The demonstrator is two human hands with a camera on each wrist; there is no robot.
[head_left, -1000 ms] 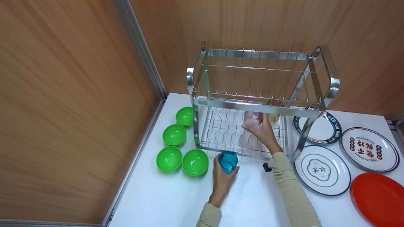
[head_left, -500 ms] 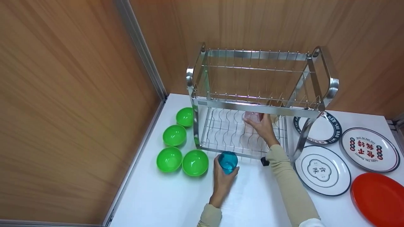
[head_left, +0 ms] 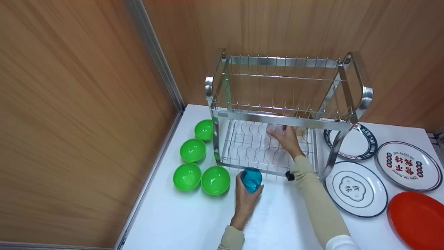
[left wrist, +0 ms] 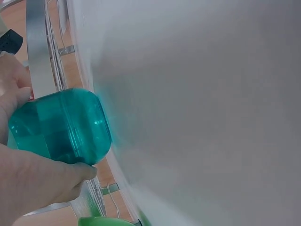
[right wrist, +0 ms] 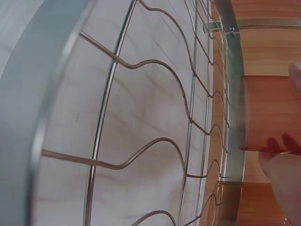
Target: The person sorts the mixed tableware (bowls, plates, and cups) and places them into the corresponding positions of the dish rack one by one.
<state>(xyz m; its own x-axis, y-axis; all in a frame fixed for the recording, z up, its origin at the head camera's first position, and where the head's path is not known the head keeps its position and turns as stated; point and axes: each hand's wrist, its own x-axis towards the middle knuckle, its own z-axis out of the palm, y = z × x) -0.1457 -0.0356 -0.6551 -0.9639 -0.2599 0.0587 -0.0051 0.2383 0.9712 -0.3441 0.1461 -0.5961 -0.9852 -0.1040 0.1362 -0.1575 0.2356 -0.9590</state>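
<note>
Head view: holds the blue cup (head_left: 251, 177) upright in the left hand (head_left: 245, 200), thumb and fingers curled about its sides, just outside the front edge of the metal rack (head_left: 263, 117). Seen from the left wrist with base at the white desk (head_left: 187, 222); touching or barely clear, cannot tell. Reaches with the right hand (head_left: 290, 141) into the rack's lower tier, gripping the pink cup (head_left: 274, 129) toward the tier's back edge, partly hidden by the upper front bar. Cannot tell whether resting on the wires. Just right of it, mostly hidden: the amber cup (head_left: 301, 131). Along the desk's left edge, beside the rack: four green bowls (head_left: 192, 150). Between rack and the desk's right edge: dark-rimmed plate (head_left: 354, 146) near the back edge, red-lettered plate (head_left: 409, 166) near the right edge, flower-outline plate (head_left: 367, 198) farther forward, red plate (head_left: 418, 217) frontmost, cut off by the frame.
</note>
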